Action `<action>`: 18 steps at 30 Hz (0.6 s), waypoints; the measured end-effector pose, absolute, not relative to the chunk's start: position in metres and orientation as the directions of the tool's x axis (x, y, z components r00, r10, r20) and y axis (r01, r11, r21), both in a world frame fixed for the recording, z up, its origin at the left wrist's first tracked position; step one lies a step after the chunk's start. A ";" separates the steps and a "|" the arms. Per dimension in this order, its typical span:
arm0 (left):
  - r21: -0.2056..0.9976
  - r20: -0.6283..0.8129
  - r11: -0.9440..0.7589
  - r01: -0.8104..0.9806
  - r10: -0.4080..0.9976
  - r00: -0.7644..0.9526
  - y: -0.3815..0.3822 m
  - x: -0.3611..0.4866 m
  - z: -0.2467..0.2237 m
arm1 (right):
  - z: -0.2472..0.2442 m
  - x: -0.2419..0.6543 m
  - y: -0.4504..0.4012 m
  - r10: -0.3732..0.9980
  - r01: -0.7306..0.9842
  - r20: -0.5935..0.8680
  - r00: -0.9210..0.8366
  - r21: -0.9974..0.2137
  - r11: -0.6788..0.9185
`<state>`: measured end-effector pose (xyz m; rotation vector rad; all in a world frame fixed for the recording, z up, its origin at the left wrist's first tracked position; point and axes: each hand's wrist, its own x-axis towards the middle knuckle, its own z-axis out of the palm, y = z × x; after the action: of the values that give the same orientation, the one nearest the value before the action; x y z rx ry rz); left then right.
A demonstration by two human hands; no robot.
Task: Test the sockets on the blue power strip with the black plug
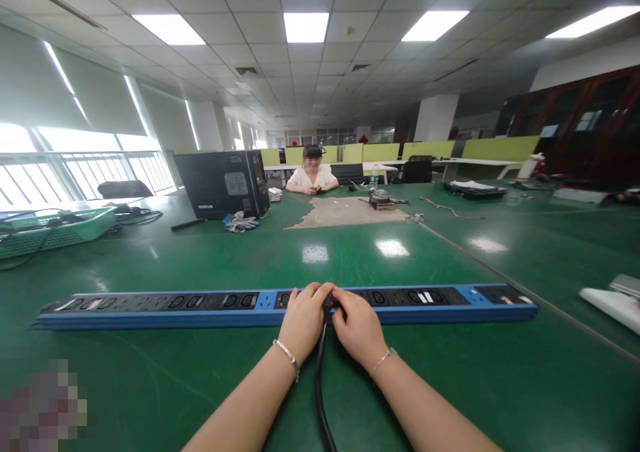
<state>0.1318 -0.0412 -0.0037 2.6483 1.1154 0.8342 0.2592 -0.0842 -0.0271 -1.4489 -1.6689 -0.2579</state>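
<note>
A long blue power strip (190, 320) with black sockets and two blue socket sections lies across the table in front of me. At its middle, my left hand (306, 319) and my right hand (361, 324) meet, their fingers closed around the end of a black power cord (321, 389). The cord's plug (329, 301) is mostly hidden between the fingers, over the sockets. Whether it sits in a socket cannot be made out. From my hands the cord runs down toward me and leaves the view at the bottom edge.
The green table (200, 379) carries a black computer case (220, 182), work gloves (241, 222), a green basket (75, 229) with cables, and a bare beige patch (345, 212). A round dark device (380, 197) stands beyond. A person (313, 175) sits at the far side.
</note>
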 end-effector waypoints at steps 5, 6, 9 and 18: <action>0.390 0.470 -0.705 0.593 0.706 0.530 -0.041 0.130 -0.005 | -0.029 0.259 -0.085 0.681 0.891 0.731 0.048 -0.339 0.302; 0.394 0.476 -0.705 0.590 0.706 0.525 -0.041 0.130 -0.006 | -0.029 0.259 -0.085 0.681 0.892 0.731 0.046 -0.337 0.302; 0.392 0.495 -0.712 0.582 0.697 0.519 -0.042 0.129 -0.008 | -0.029 0.260 -0.085 0.680 0.889 0.732 0.042 -0.338 0.310; 0.361 0.530 -0.700 0.616 0.698 0.482 -0.035 0.126 -0.010 | -0.027 0.260 -0.085 0.716 0.882 0.698 0.011 -0.344 0.322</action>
<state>0.1259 -0.0348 -0.0105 2.5975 1.1576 1.0154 0.2600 -0.0850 -0.0273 -1.4387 -1.7452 -0.2475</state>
